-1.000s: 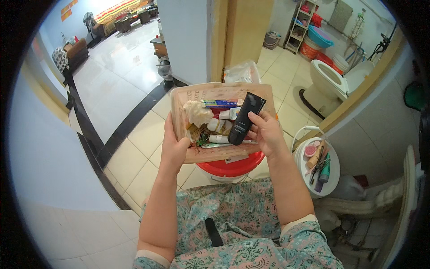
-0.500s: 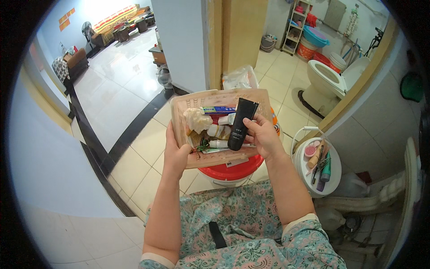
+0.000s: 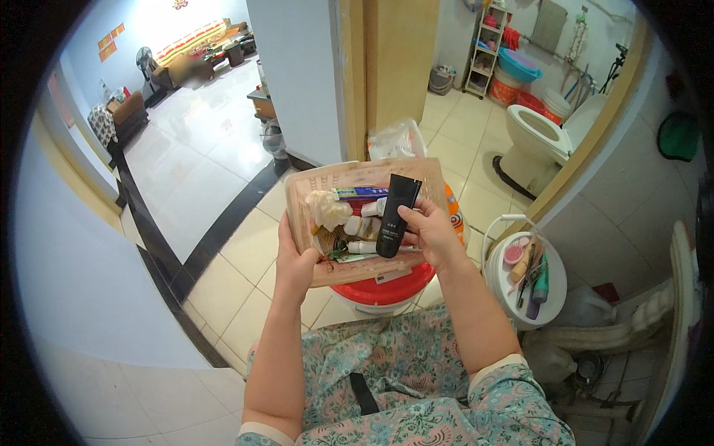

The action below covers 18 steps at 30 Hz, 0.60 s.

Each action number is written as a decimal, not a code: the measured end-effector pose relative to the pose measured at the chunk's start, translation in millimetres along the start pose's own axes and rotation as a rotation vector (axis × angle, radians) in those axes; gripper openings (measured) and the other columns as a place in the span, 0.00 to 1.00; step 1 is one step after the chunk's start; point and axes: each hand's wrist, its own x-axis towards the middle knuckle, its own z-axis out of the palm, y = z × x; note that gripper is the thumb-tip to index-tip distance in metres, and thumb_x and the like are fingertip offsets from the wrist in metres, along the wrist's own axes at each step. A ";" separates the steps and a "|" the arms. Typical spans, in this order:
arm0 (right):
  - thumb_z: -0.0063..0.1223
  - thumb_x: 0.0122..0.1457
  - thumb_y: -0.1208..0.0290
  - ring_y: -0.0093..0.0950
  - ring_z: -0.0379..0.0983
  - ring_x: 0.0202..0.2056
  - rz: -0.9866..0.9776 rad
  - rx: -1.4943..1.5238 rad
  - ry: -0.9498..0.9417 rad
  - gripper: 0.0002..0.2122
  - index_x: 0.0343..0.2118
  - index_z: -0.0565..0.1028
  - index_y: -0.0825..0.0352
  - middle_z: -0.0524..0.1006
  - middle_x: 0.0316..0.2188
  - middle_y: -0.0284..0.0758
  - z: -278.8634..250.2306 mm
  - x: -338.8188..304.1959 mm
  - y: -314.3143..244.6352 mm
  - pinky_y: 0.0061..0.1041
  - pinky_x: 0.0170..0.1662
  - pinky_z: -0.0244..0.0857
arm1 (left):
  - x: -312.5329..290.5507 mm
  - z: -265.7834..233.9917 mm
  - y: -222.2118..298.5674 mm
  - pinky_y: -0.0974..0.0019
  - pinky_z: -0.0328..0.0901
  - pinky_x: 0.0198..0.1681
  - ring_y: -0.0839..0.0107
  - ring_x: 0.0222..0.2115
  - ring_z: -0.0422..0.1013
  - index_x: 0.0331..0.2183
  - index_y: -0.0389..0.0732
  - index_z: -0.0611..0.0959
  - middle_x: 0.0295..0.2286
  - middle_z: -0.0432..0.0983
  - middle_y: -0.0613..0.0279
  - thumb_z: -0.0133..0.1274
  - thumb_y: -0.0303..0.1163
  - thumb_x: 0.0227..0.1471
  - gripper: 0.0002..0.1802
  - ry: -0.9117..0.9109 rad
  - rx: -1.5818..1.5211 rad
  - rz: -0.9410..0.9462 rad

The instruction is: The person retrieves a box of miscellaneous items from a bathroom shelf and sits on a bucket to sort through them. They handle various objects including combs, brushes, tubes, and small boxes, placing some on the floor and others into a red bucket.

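Observation:
A pale pink plastic basket is tilted toward me above a bucket with a red lid. My left hand grips the basket's left side, thumb over the front rim. With thumb and fingers, my right hand holds a black squeeze tube upright over the basket's right part. Inside lie a crumpled cream-coloured bath puff, a blue toothpaste box, a white tube and a small pale bottle. Small items at the lower left of the basket overlap and are hard to tell apart.
To the right, a white bucket carries a pink round jar, a green tube and several slim items on its lid. A white toilet and a shelf rack stand beyond the doorway. A wall juts out ahead.
The view has shifted slightly, and the basket sits a little lower in it. My right hand still holds the black tube, now slightly lower. My left hand keeps its grip.

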 end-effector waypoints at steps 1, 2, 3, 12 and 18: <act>0.51 0.54 0.72 0.24 0.72 0.34 -0.003 -0.003 -0.004 0.12 0.42 0.68 0.66 0.73 0.34 0.32 -0.8 0.1 0.1 0.24 0.36 0.68 | -0.6 0.5 0.6 0.66 0.50 0.56 0.61 0.55 0.53 0.57 0.36 0.50 0.53 0.54 0.49 0.37 0.17 0.32 0.44 0.005 0.003 -0.013; 0.51 0.54 0.72 0.23 0.72 0.34 -0.006 -0.007 -0.008 0.12 0.42 0.68 0.66 0.73 0.34 0.32 -2.6 1.6 1.4 0.23 0.36 0.67 | -0.4 0.4 -0.5 0.66 0.50 0.56 0.61 0.54 0.54 0.57 0.36 0.50 0.53 0.54 0.49 0.37 0.17 0.32 0.44 0.003 -0.001 -0.004; 0.51 0.54 0.72 0.23 0.72 0.34 -0.009 -0.009 -0.012 0.12 0.42 0.68 0.66 0.73 0.34 0.32 -3.8 2.6 2.5 0.23 0.35 0.67 | 0.3 0.0 -2.6 0.66 0.50 0.56 0.61 0.54 0.54 0.57 0.36 0.50 0.53 0.54 0.49 0.37 0.17 0.32 0.44 0.000 -0.005 0.005; 0.49 0.56 0.72 0.23 0.70 0.35 0.007 0.043 -0.040 0.10 0.41 0.68 0.65 0.73 0.34 0.31 -9.6 8.1 9.8 0.24 0.38 0.66 | -2.6 1.0 0.8 0.67 0.51 0.55 0.61 0.54 0.55 0.57 0.36 0.50 0.53 0.54 0.49 0.38 0.17 0.34 0.43 0.019 0.020 -0.005; 0.38 0.62 0.65 0.24 0.69 0.34 -0.039 0.347 -0.093 0.14 0.44 0.66 0.68 0.71 0.33 0.33 -9.4 10.2 10.2 0.25 0.37 0.65 | -0.1 -0.7 -4.6 0.66 0.54 0.54 0.60 0.53 0.56 0.57 0.36 0.50 0.52 0.54 0.49 0.39 0.18 0.32 0.44 0.002 0.019 0.019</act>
